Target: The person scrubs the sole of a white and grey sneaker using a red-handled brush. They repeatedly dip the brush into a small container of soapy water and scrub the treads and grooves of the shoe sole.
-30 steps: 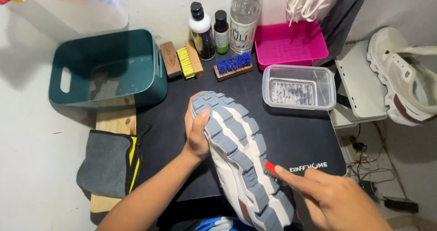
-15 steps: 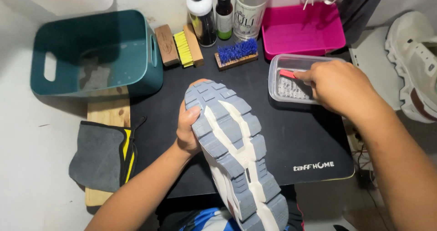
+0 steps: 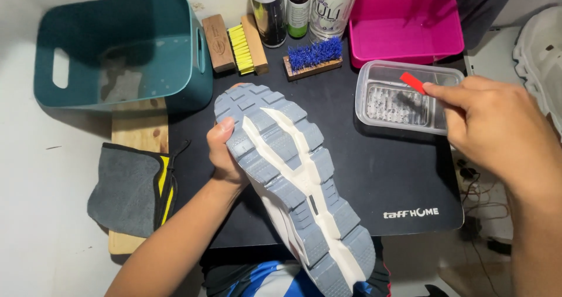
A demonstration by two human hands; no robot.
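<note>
Sneaker (image 3: 293,180) lies sole-up across the black mat (image 3: 398,174) on the table, its grey and cream tread facing the camera, toe toward the far side and heel toward the person. The left hand (image 3: 225,156) forms a closed grip on the sneaker's left edge near the forefoot, thumb pressed onto the tread and fingers curled under the shoe. To the right of that grip and well apart, the right hand (image 3: 492,127) hovers over a clear plastic container (image 3: 404,95) with a closed grip, pinching the end of a small red-handled tool (image 3: 413,82) between thumb and forefinger; the tool's working end is too blurred to make out. Beyond the left grip stand a yellow-bristled brush (image 3: 241,48), a plain wooden brush (image 3: 218,42) just beside it, and a blue-bristled brush (image 3: 313,57), with three bottles (image 3: 298,7) behind them. A teal bin (image 3: 117,51) sits to the far left of that grip, and a grey cloth with yellow trim (image 3: 132,188) lies on a wooden board (image 3: 137,136) nearer. A pink tray (image 3: 404,27) sits beyond the right grip.
</note>
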